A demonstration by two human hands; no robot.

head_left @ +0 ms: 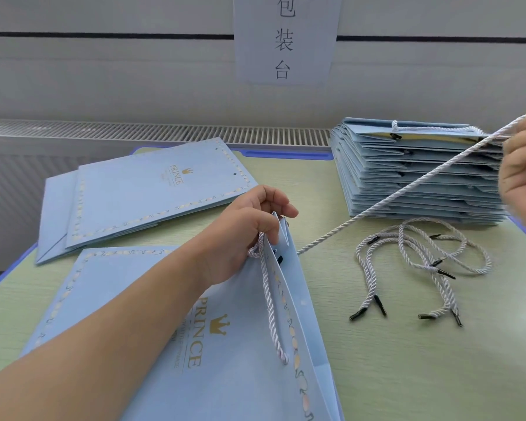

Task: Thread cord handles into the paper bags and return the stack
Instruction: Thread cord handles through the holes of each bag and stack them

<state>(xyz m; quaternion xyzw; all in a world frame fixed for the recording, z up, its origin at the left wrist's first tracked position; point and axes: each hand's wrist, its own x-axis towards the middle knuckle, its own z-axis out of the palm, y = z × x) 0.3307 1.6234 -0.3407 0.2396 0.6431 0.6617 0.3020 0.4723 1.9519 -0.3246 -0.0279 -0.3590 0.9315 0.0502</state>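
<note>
Pale green tabletop (407, 360) under a grey wall carries the work: a light-blue paper bag (225, 344) lies flat at the near edge, its mouth lifted open by the left hand (243, 238), whose fingers (278, 205) pinch the top fold. One cord handle (271, 299) already hangs down the bag's front. A second cord (407, 189) runs taut from the bag's mouth up to the right hand (523, 165) at the frame's right edge, which grips it with curled fingers; the hand is partly cut off. The cord looks soft and limp but has stiff black tips, so it is probably best held near a tip when fed through a hole. The bag seems light and easily creased, best held at its reinforced rim. Just right of the bag lie loose cords (419, 262), beyond them a stack of bags (407, 177), the top one with a handle fitted. More flat bags (140, 196) lie at the far left, and a paper sign (286, 38) hangs on the wall.
</note>
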